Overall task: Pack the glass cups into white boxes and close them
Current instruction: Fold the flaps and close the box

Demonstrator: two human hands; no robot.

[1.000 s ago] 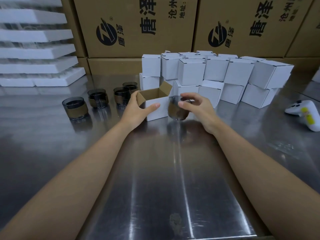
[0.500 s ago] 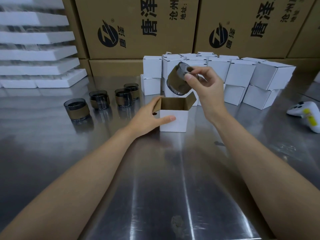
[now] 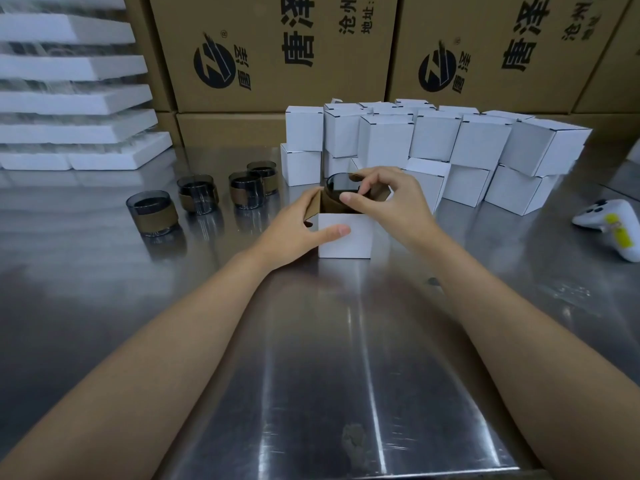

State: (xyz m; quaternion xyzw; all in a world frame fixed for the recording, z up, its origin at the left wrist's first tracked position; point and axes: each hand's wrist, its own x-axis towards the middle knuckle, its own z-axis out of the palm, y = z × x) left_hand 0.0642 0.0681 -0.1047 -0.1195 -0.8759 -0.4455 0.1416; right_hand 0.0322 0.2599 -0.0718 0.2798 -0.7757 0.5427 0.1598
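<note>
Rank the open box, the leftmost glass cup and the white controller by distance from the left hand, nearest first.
1. open box: gripped by the left hand.
2. leftmost glass cup: on the table, off to the left.
3. white controller: far right edge.

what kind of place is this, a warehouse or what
Likely a packing bench in a warehouse or small factory: large printed cardboard cartons stacked behind a steel table, a pile of closed white boxes, and loose glass cups.

The open box [image 3: 344, 237] hides much of the glass cup [image 3: 341, 185]; the frame's edge crops the controller [image 3: 609, 225].
</note>
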